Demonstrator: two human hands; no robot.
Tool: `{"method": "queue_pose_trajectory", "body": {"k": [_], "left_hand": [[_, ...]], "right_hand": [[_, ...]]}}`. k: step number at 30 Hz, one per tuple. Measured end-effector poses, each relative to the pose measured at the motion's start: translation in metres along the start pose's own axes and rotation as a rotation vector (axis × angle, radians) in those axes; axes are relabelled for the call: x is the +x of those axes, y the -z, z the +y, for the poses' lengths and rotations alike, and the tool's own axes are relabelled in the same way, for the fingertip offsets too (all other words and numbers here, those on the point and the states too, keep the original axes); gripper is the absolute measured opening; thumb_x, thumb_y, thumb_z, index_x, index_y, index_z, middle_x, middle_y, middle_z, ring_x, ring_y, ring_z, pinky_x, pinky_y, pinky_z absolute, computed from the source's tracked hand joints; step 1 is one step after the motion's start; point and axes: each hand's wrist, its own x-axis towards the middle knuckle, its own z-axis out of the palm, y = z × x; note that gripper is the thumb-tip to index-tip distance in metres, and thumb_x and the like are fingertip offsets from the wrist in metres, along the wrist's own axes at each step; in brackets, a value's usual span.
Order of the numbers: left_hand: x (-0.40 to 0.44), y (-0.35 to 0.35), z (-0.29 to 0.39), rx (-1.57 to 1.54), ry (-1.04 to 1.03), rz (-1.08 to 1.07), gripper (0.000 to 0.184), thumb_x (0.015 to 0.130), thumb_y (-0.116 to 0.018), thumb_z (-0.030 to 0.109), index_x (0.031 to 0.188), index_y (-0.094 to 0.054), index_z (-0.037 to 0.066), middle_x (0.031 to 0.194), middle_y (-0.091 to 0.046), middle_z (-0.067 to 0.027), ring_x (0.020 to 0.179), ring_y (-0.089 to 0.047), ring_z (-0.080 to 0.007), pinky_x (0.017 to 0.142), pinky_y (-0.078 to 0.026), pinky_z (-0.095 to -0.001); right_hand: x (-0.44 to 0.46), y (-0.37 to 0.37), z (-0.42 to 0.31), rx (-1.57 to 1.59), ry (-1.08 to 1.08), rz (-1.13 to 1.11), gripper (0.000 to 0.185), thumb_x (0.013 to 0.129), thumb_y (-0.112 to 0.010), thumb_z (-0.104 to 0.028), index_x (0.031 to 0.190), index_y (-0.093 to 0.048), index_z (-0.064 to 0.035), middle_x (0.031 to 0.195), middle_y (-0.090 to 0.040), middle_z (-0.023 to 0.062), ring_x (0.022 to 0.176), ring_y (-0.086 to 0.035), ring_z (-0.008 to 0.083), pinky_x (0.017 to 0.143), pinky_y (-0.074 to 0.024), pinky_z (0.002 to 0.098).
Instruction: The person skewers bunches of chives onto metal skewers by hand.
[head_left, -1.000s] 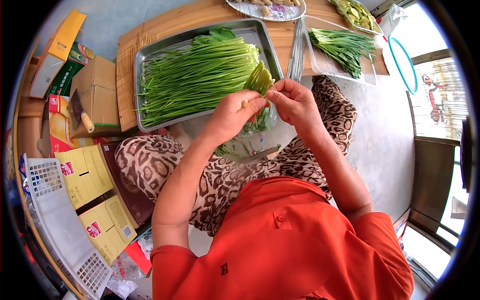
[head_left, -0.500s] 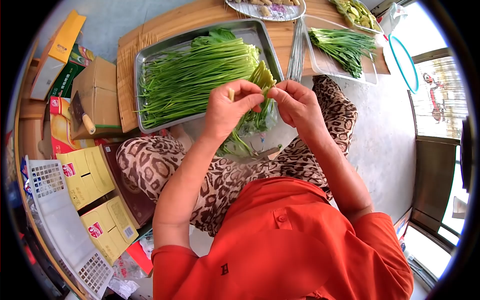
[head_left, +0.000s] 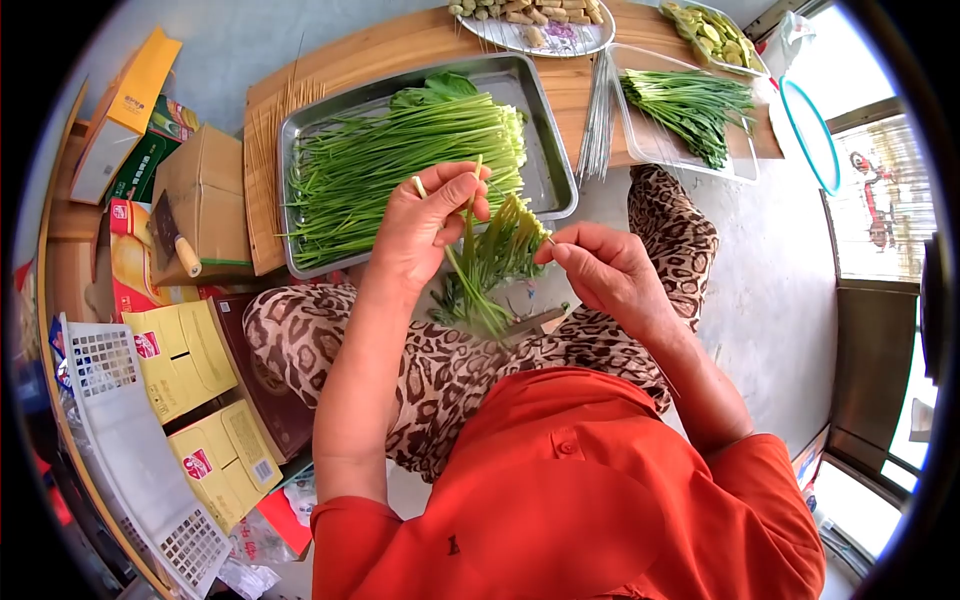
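Observation:
My left hand [head_left: 430, 220] is closed on a few long green stalks [head_left: 462, 270]; a pale stalk end sticks up between the fingers and the rest hang below. My right hand [head_left: 610, 268] pinches the end of a thin skewer [head_left: 551, 240]. A row of leafy greens [head_left: 512, 240] appears threaded along this skewer and droops between my hands, over my lap. Most of the skewer is hidden by the greens. Just beyond, a metal tray [head_left: 550, 150] holds a thick layer of long thin green stalks [head_left: 400, 165], their pale ends at the right.
Thin metal skewers [head_left: 597, 115] lie right of the tray, bamboo sticks [head_left: 268, 140] left of it. A clear tray [head_left: 735, 165] holds more greens [head_left: 690, 105]. Behind is a plate [head_left: 570, 42] of skewered pieces. Cartons [head_left: 205, 190] and a knife [head_left: 185, 250] are at the left.
My hands have moved apart: the left went left with the green stalks, the right went lower and to the right with the skewer end. The view shifted slightly.

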Motion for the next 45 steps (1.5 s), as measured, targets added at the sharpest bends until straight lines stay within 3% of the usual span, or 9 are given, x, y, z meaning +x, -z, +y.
{"method": "queue_pose_trajectory", "body": {"k": [4,21,40,45], "left_hand": [[0.0003,0.0027,-0.0015,-0.048,0.017,-0.017,0.019,0.085,-0.068,0.014,0.100,-0.066,0.004,0.088,-0.066,-0.0035,0.066,-0.060,-0.0074,0.040,-0.031,-0.0152],[-0.0022,-0.0004,-0.0006,-0.024,0.028,-0.018,0.020,0.085,-0.069,0.016,0.100,-0.066,0.003,0.086,-0.066,-0.0037,0.065,-0.061,-0.0086,0.041,-0.031,-0.0154],[-0.0028,0.0010,0.0030,0.078,-0.011,-0.042,0.017,0.085,-0.067,0.012,0.098,-0.065,0.002,0.085,-0.066,-0.0044,0.066,-0.061,-0.0085,0.041,-0.033,-0.0146],[-0.0029,0.0032,0.0048,0.087,0.009,-0.063,0.015,0.085,-0.067,0.011,0.098,-0.065,0.002,0.086,-0.066,-0.0048,0.066,-0.061,-0.0089,0.041,-0.033,-0.0147]], "right_hand": [[-0.0009,-0.0011,-0.0030,-0.037,-0.010,0.012,0.023,0.097,-0.050,-0.020,0.099,-0.063,0.0000,0.054,-0.038,-0.0095,0.045,-0.030,-0.0003,0.042,-0.0209,0.0174],[-0.0001,0.0005,-0.0032,0.035,-0.031,-0.019,0.022,0.096,-0.054,-0.023,0.098,-0.064,-0.0027,0.060,-0.038,-0.0111,0.052,-0.032,-0.0009,0.046,-0.0234,0.0171],[-0.0002,0.0003,-0.0012,0.001,-0.039,-0.007,0.022,0.096,-0.054,-0.023,0.097,-0.064,-0.0026,0.060,-0.039,-0.0108,0.051,-0.032,-0.0006,0.045,-0.0238,0.0173],[-0.0003,-0.0009,-0.0014,-0.021,-0.019,-0.001,0.023,0.097,-0.051,-0.020,0.097,-0.064,-0.0008,0.054,-0.037,-0.0102,0.045,-0.030,-0.0005,0.042,-0.0205,0.0176]]}}
